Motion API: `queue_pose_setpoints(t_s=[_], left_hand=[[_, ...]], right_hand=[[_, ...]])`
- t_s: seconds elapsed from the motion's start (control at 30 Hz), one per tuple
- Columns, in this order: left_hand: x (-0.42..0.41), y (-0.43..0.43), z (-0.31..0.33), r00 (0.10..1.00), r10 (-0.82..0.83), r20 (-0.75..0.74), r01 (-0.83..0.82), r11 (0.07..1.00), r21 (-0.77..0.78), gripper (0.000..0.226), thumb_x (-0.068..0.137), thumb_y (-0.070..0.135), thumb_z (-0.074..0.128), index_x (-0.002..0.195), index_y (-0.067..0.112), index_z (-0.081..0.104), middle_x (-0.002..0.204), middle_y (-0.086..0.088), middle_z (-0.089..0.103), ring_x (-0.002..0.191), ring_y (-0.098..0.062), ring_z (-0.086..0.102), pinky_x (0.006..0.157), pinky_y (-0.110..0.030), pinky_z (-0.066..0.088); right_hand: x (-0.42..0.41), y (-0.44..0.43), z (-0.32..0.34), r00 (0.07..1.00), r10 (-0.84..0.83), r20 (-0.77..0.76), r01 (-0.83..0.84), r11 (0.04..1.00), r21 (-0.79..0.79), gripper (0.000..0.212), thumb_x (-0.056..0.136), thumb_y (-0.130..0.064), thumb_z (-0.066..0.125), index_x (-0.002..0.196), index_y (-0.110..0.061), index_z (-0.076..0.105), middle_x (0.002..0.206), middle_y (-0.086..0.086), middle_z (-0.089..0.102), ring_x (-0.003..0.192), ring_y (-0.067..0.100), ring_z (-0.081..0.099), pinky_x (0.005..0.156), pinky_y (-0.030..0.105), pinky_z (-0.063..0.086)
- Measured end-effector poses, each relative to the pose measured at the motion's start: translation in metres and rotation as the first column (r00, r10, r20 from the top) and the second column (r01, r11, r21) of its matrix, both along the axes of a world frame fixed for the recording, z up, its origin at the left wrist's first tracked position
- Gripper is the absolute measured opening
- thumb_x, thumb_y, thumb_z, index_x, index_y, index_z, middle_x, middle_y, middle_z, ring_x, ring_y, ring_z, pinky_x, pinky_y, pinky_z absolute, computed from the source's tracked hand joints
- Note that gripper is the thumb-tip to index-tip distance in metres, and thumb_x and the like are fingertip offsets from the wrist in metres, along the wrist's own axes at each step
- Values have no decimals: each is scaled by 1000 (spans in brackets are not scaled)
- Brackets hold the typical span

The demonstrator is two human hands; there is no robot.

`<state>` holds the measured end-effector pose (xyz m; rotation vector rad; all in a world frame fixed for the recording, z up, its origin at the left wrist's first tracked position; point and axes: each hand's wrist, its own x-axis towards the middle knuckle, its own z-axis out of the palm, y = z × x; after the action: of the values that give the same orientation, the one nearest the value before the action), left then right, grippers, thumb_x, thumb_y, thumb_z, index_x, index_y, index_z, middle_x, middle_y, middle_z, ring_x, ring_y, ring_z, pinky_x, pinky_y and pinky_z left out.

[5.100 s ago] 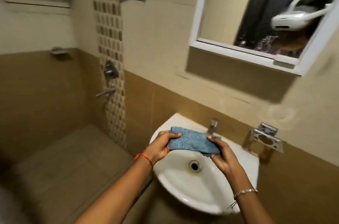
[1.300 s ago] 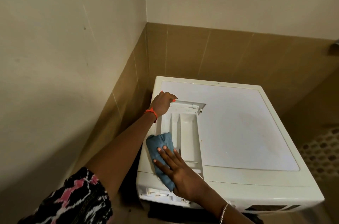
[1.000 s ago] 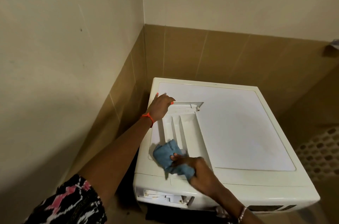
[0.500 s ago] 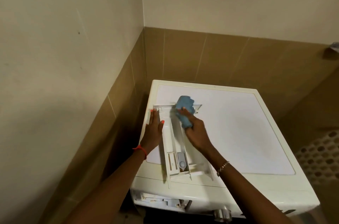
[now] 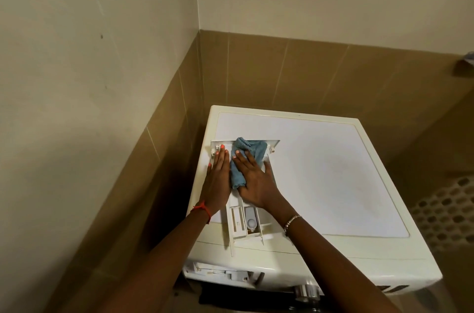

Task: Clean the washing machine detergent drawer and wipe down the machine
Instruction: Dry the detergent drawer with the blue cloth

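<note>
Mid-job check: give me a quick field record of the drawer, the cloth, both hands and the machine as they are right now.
drawer: detergent drawer is out of its slot, lying on the machine's top, left side
cloth: blue cloth lies in the drawer's far end
left: left hand rests flat along the drawer's left edge
right: right hand lies flat on the cloth, pressing it into the drawer
machine: washing machine has a white top with faint marks right of the drawer
slot: drawer slot is open at the front's left
</note>
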<state>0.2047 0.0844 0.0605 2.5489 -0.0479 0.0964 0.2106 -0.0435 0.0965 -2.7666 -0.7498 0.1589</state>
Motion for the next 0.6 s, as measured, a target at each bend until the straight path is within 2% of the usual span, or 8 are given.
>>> queue_pose_setpoints(t_s=[0.13,0.23,0.3,0.5,0.6], left_hand=[[-2,0,2,1000,14,11,-15,997,76,57,100,21,31,147,6,2,157,-8,-4,146,-20,-2,117,-32,2],[-4,0,4,1000,13,18,-15,994,110,54,100,13,29,147,6,3,157,-9,-5,146,-21,-3,117,-34,4],[-4,-1,3,999,20,39,-24,994,102,54,98,6,30,147,6,6,157,-9,-3,146,-22,-2,117,-37,5],[-6,-3,1,994,45,95,-55,994,99,59,93,-5,32,147,7,9,157,-8,0,146,-22,0,117,-40,8],[-6,-3,3,993,53,105,-64,992,113,59,92,-5,32,147,7,12,157,-8,1,146,-23,1,117,-43,10]], right_hand=[[-12,-15,-8,995,82,-59,-76,991,106,94,67,-60,11,148,-12,12,156,4,5,143,20,-8,116,36,3],[-31,-29,-22,990,126,-64,-108,968,228,81,79,-51,31,144,-7,13,153,3,10,142,21,-3,117,41,8],[-49,-40,-29,989,133,-68,-111,957,268,76,83,-44,38,143,-6,12,152,1,11,143,20,-1,118,38,9],[-100,-57,-33,984,157,-79,-120,927,354,71,86,-37,36,145,-2,19,155,5,11,144,12,-6,118,21,2],[-114,-64,-38,985,159,-61,-130,933,335,68,87,-36,35,146,-6,21,156,3,12,144,11,-5,117,21,3]])
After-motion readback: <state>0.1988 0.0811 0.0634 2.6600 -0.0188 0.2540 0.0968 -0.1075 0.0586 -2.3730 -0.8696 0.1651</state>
